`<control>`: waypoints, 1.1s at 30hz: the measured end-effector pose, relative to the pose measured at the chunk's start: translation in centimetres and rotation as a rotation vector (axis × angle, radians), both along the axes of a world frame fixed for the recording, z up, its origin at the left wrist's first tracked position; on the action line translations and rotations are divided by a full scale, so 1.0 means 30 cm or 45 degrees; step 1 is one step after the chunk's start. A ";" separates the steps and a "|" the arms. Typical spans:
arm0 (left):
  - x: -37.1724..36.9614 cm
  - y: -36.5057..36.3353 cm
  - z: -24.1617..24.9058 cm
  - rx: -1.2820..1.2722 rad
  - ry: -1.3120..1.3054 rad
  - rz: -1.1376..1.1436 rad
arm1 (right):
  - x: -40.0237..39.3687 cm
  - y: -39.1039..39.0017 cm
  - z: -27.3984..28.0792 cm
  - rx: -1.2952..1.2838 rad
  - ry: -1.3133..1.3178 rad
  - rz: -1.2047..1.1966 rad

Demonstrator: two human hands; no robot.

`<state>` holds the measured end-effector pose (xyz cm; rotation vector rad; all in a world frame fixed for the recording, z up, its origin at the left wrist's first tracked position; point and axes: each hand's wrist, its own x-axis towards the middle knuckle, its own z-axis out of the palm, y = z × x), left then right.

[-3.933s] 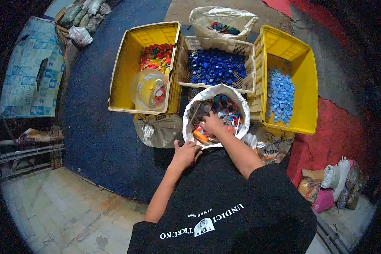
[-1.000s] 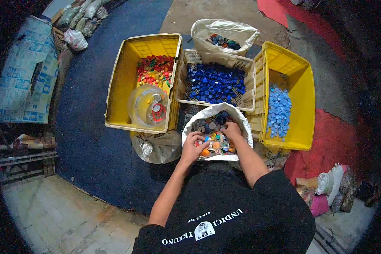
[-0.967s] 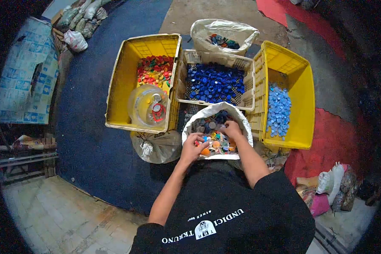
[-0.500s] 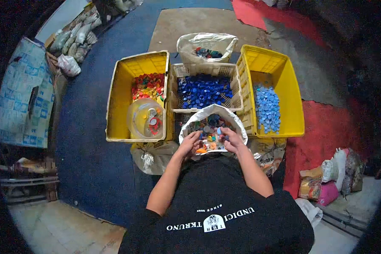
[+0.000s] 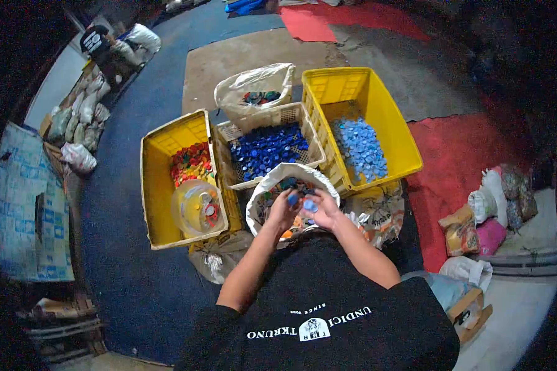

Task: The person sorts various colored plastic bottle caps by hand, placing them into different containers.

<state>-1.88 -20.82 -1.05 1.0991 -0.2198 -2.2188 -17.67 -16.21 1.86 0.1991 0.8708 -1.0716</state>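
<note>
Over the mouth of a white sack (image 5: 251, 213) of mixed bottle caps, my two hands are close together. My left hand (image 5: 283, 211) is closed on a dark blue bottle cap (image 5: 293, 199) at its fingertips. My right hand (image 5: 328, 212) is turned partly palm up, with light blue bottle caps (image 5: 310, 205) held in its fingers; how many is blurred. Beyond the sack, a white crate (image 5: 229, 133) holds dark blue caps (image 5: 269, 148). A yellow crate (image 5: 396, 139) at right contains light blue caps (image 5: 359, 148).
At left, a yellow crate (image 5: 155, 179) holds red and yellow caps (image 5: 192, 164) and a clear round tub (image 5: 182, 210). Another white sack (image 5: 229, 93) stands behind the white crate. Filled bags (image 5: 461, 229) lie at right. Another person (image 5: 98, 46) is at the far left.
The view has turned, so the crates appear tilted and shifted left. My hands have come closer together and lifted caps from the sack. Another person has come into view.
</note>
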 end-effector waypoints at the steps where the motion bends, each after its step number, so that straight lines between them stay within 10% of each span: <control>1: -0.073 -0.045 0.112 -0.115 -0.181 -0.104 | -0.030 -0.031 -0.007 -0.349 0.023 -0.169; 4: -0.232 -0.110 0.479 -0.731 -0.012 -0.365 | -0.177 -0.060 0.164 -0.441 -0.273 -0.637; 7: -0.286 -0.127 0.599 -0.590 -0.087 -0.464 | -0.245 -0.014 0.166 -0.400 -0.155 -0.692; 14: -0.073 -0.013 0.161 -0.580 -0.321 -0.367 | -0.144 0.145 0.024 -0.266 -0.081 -0.496; 25: 0.155 0.301 0.155 -1.446 -1.810 -1.276 | 0.007 0.061 -0.045 -0.788 1.461 0.713; 33: 0.190 0.420 0.160 -1.625 -1.832 -1.175 | -0.024 -0.181 -0.261 -0.588 2.059 1.671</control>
